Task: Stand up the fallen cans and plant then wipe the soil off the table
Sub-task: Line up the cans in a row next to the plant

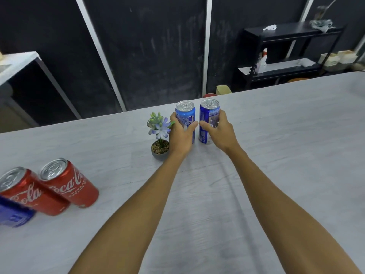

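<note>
My left hand (180, 135) grips the upright pale-blue aluminium can (187, 113), my right hand (222, 132) the upright dark-blue aluminium can (208, 115). The grey-potted flowering plant (160, 149) stands just left. Wiping likely remains.

There are 3 blue cans (186, 113) (207, 114) (11, 216), 2 red cans (73, 186) (33, 196) and 1 potted plant (160, 128).
</note>
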`<state>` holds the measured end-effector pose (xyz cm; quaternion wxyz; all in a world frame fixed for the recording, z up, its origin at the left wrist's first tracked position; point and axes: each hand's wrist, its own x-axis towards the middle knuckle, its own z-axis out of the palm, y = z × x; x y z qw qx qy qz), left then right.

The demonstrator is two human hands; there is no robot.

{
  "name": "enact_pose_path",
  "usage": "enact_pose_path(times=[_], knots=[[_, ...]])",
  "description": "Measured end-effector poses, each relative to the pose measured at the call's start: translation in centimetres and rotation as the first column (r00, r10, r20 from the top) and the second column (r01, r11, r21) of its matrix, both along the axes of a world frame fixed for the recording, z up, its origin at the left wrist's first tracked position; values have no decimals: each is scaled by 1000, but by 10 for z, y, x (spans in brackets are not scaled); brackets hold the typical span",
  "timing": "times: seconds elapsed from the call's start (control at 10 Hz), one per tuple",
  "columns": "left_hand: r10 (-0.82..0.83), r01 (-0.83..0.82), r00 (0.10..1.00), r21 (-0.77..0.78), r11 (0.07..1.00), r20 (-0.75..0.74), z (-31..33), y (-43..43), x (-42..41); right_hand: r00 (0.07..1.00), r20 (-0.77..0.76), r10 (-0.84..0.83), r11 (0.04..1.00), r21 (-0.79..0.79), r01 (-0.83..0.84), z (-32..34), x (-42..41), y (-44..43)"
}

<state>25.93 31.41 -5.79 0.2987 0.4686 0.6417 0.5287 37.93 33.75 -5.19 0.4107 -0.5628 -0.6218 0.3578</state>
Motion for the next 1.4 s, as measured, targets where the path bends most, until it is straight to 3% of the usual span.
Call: enact_pose_path(times=[0.7,1.4], knots=[[-82,79,996,87,993,21,8,-87,5,1000,-22,-22,997,76,24,13,21,-94],[66,-67,998,97,993,14,5,-184,-135,981,-52,189,981,45,-187,7,-114,-169]])
